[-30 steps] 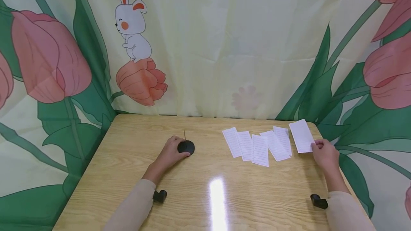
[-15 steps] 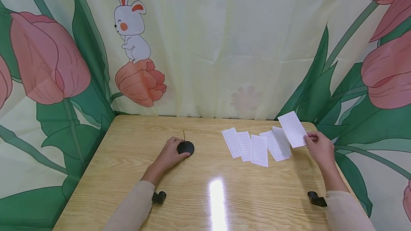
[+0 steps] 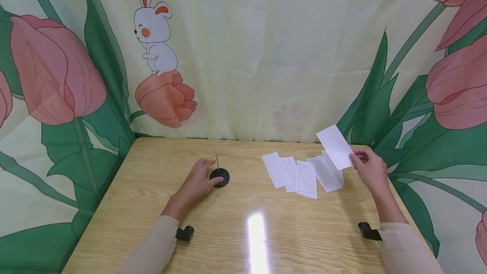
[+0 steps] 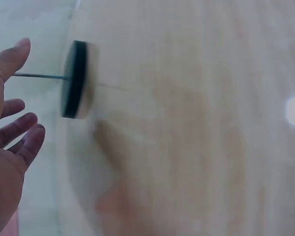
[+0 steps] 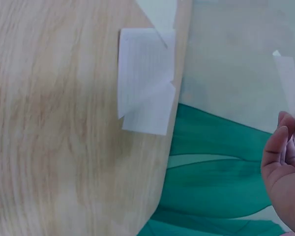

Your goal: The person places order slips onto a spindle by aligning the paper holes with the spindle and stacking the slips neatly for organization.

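A paper spike, with a round black base and a thin upright rod, stands on the left half of the table. Beside it is my left hand, thumb and fingers spread around the rod. In the left wrist view the fingers are apart from both the rod and the base. My right hand pinches a white paper slip by its lower right corner, raised above the table. Printed lines show on the overlapping paper slips lying to the left of it.
The wooden table ends at a curtain printed with tulips and a rabbit. Several slips lie in two overlapping groups, right of the middle. A black wrist camera sticks out at the left sleeve, another camera at the right.
My right hand has carried its slip left and up, over the right-hand slips. My left fingers have loosened from around the spike's base and drawn slightly away to the left.
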Tool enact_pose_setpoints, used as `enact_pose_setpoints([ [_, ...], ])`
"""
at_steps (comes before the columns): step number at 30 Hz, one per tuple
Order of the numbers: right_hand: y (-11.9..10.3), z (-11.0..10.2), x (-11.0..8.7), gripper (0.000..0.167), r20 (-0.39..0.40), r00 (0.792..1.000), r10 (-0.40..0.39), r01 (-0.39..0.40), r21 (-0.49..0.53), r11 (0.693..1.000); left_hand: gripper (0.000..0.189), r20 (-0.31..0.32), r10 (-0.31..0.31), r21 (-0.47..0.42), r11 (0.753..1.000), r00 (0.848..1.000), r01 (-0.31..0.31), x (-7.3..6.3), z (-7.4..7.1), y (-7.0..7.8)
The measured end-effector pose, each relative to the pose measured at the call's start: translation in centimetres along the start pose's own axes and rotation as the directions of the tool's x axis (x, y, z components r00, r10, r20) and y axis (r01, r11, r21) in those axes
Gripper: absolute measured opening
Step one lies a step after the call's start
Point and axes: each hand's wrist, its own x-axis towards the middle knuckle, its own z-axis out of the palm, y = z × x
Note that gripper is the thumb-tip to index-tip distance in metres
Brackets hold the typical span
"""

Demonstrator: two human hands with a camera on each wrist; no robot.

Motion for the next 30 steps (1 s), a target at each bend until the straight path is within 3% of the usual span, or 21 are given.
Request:
enact_pose_setpoints([
  [11,-2.3,0.0,0.0,0.041,0.034,0.993,-0.111,0.11,0.032,0.993,0.063,-0.098,0.11,0.009,0.994,0.989,-0.11,0.0,-3.2,1.6],
  [21,-4.8,0.9,-0.2,0.036,0.062,0.975,-0.215,0.21,0.078,0.975,0.046,-0.241,0.252,0.028,0.967,0.937,-0.253,0.3,-5.0,4.2],
  [25,-5.7,1.7,-0.3,0.034,0.071,0.969,-0.235,0.229,0.079,0.97,0.042,-0.262,0.292,0.008,0.954,0.92,-0.3,0.5,-5.4,5.4],
  [30,-6.8,2.8,-0.5,0.03,0.086,0.963,-0.255,0.245,0.114,0.963,0.038,-0.269,0.315,-0.036,0.941,0.91,-0.336,1.0,-5.8,7.3],
])
